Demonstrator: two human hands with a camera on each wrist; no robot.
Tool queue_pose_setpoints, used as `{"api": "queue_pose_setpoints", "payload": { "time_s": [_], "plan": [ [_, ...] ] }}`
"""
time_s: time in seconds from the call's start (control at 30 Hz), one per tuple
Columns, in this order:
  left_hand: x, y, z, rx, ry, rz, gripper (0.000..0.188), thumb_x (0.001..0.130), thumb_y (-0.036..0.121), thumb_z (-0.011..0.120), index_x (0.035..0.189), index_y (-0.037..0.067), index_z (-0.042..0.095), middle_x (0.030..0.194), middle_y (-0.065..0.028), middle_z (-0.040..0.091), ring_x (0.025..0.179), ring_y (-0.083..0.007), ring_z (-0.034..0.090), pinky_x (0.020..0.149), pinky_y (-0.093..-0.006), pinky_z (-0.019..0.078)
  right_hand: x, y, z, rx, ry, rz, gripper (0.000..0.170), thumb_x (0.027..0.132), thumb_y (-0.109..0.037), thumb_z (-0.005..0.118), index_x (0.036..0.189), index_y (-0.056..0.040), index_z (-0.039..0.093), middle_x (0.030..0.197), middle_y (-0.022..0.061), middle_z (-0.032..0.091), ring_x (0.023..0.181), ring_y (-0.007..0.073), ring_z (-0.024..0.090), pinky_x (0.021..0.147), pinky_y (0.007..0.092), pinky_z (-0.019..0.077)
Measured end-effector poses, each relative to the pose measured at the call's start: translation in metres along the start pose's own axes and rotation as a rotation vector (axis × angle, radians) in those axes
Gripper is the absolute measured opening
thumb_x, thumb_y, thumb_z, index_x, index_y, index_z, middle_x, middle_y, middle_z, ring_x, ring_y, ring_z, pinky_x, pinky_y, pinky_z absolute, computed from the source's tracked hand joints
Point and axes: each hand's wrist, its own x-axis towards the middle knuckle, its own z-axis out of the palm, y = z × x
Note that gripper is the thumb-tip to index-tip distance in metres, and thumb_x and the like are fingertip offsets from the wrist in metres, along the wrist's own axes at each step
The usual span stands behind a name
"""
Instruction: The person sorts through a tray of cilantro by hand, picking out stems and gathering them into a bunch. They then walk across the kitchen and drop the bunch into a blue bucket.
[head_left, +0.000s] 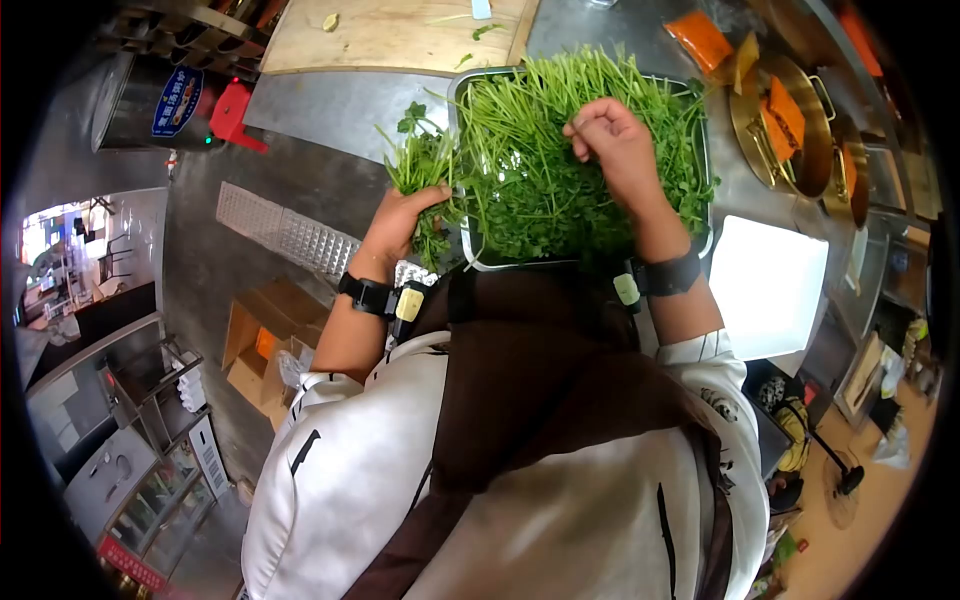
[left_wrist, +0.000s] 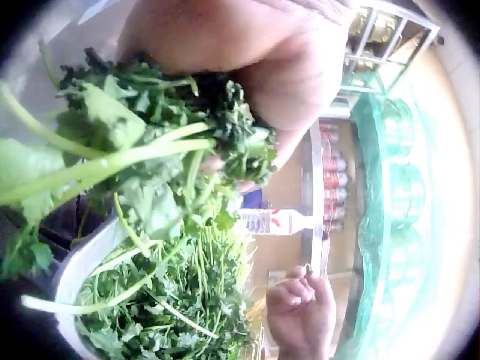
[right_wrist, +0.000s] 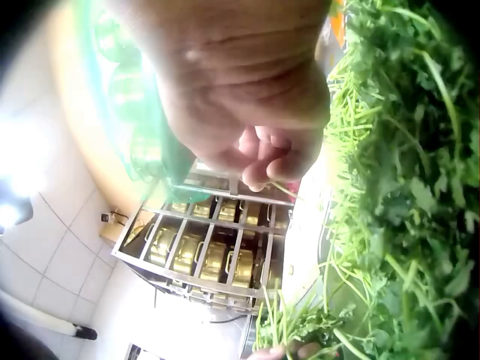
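Note:
A metal tray [head_left: 484,265] in front of me is heaped with leafy greens [head_left: 560,190], their thin pale stems toward the far side and leaves nearer. At the tray's left edge, my left hand [head_left: 408,212] grips a bunch of the same greens [head_left: 418,160]; stems and leaves stick out on both sides. My right hand [head_left: 622,155] is raised over the heap, fingers curled in. In the right wrist view, a thin stem piece [right_wrist: 285,190] shows between its fingertips. Loose stems droop from the left hand's bunch in the left wrist view.
Beyond the tray lies a wooden board [head_left: 370,35] with scraps on it. Right of the tray are brass-coloured pots [head_left: 745,120], an orange packet [head_left: 699,42] and a white square panel [head_left: 768,285]. A cardboard box [head_left: 250,325] stands low at left.

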Motion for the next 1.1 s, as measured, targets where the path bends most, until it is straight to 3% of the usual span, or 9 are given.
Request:
{"api": "queue_pose_setpoints", "payload": {
  "time_s": [0.43, 0.57, 0.63, 0.7, 0.77, 0.83, 0.9, 0.93, 1.1],
  "plan": [
    [-0.018, 0.007, 0.006, -0.641, -0.257, -0.043, 0.011, 0.082, 0.015, 0.053, 0.089, 0.006, 0.052, 0.078, -0.0022, 0.054, 0.053, -0.0079, 0.041, 0.049, -0.0221, 0.0361, -0.014, 0.009, 0.067, -0.281, -0.522, 0.113, 0.033, 0.082, -0.004, 0.06, 0.114, -0.0027, 0.052, 0.072, -0.0041, 0.052, 0.061, 0.0027, 0.046, 0.053, 0.0174, 0.0376],
    [-0.013, 0.011, 0.016, -0.583, -0.385, -0.069, 0.018, 0.083, 0.02, 0.054, 0.094, 0.006, 0.057, 0.08, -0.0022, 0.057, 0.059, -0.0094, 0.045, 0.052, -0.0215, 0.0397, -0.006, 0.014, 0.064, -0.325, -0.562, 0.189, 0.021, 0.08, -0.005, 0.061, 0.101, -0.0009, 0.06, 0.071, -0.0019, 0.054, 0.06, 0.0046, 0.046, 0.051, 0.0205, 0.0383],
    [-0.026, 0.037, 0.028, -0.574, -0.35, -0.061, 0.018, 0.082, 0.017, 0.056, 0.094, 0.004, 0.059, 0.083, -0.0047, 0.061, 0.059, -0.0107, 0.048, 0.053, -0.0224, 0.0413, -0.006, -0.002, 0.054, -0.361, -0.513, 0.096, 0.013, 0.08, -0.005, 0.061, 0.092, -0.0005, 0.064, 0.069, -0.0014, 0.055, 0.059, 0.006, 0.048, 0.052, 0.0206, 0.0394],
    [-0.036, 0.055, 0.04, -0.271, -0.311, 0.065, 0.019, 0.08, 0.012, 0.058, 0.095, 0.0, 0.06, 0.089, -0.0082, 0.065, 0.061, -0.0125, 0.053, 0.054, -0.0238, 0.0436, -0.008, -0.014, 0.035, -0.457, -0.262, -0.267, 0.011, 0.081, -0.005, 0.06, 0.09, -0.0001, 0.064, 0.07, 0.0003, 0.058, 0.061, 0.007, 0.051, 0.055, 0.0206, 0.0408],
    [-0.032, 0.055, 0.046, -0.206, -0.306, 0.095, 0.02, 0.079, 0.008, 0.06, 0.096, -0.002, 0.06, 0.093, -0.011, 0.066, 0.064, -0.0139, 0.057, 0.054, -0.0256, 0.0457, -0.014, -0.044, 0.018, -0.319, -0.106, 0.012, 0.012, 0.081, -0.004, 0.058, 0.09, -0.0007, 0.064, 0.074, 0.003, 0.061, 0.066, 0.0082, 0.055, 0.057, 0.0218, 0.0426],
    [-0.029, 0.06, 0.054, -0.021, -0.209, 0.316, 0.019, 0.079, 0.007, 0.06, 0.096, -0.002, 0.061, 0.091, -0.0111, 0.066, 0.065, -0.0144, 0.058, 0.055, -0.0257, 0.0468, -0.014, -0.047, -0.001, -0.404, -0.029, 0.015, 0.014, 0.081, -0.004, 0.057, 0.092, -0.0002, 0.064, 0.076, 0.0063, 0.062, 0.069, 0.0106, 0.057, 0.058, 0.0241, 0.0445],
    [-0.027, 0.067, 0.057, -0.031, -0.178, 0.314, 0.016, 0.08, 0.007, 0.06, 0.094, -0.002, 0.061, 0.087, -0.0107, 0.066, 0.067, -0.0143, 0.059, 0.055, -0.0256, 0.047, -0.016, -0.046, -0.013, -1.01, 0.017, -0.466, 0.015, 0.08, -0.005, 0.058, 0.093, 0.0006, 0.063, 0.074, 0.0081, 0.061, 0.068, 0.0128, 0.058, 0.059, 0.0249, 0.0448],
    [-0.027, 0.07, 0.055, -0.078, -0.116, 0.29, 0.015, 0.08, 0.007, 0.06, 0.093, -0.001, 0.061, 0.084, -0.0099, 0.065, 0.068, -0.0142, 0.059, 0.055, -0.0256, 0.0469, -0.018, -0.049, -0.017, -0.981, 0.047, -0.493, 0.016, 0.08, -0.009, 0.059, 0.092, 0.0015, 0.062, 0.072, 0.009, 0.058, 0.065, 0.0143, 0.056, 0.059, 0.0256, 0.0448],
    [-0.027, 0.075, 0.042, -0.255, -0.05, 0.125, 0.017, 0.082, 0.012, 0.058, 0.094, 0.001, 0.056, 0.075, -0.0055, 0.057, 0.061, -0.0122, 0.05, 0.051, -0.0241, 0.0408, -0.023, -0.063, -0.032, -0.563, 0.137, -0.146, 0.016, 0.081, -0.01, 0.061, 0.092, 0.002, 0.062, 0.071, 0.0024, 0.06, 0.061, 0.0095, 0.052, 0.057, 0.0236, 0.0434]
  ]
}}
